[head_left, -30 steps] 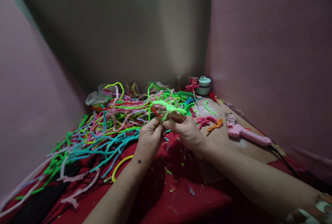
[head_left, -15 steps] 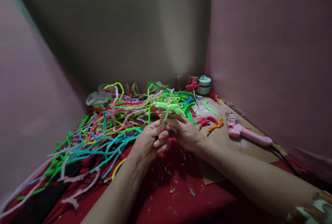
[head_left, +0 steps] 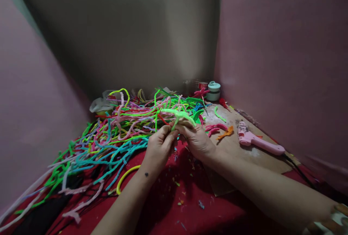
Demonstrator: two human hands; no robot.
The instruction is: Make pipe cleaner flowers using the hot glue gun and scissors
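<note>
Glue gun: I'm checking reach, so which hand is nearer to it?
Right. The right hand sits just left of the glue gun, apart from it; the left hand lies farther left, beyond the right.

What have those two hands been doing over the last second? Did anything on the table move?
Both hands, the left hand and the right hand, keep pinching the light green pipe-cleaner piece. The left hand rolled fingers-up half a second ago, then turned back over. The piece barely shifted. The pile of pipe cleaners, the pink glue gun and the small jar stayed put.
</note>
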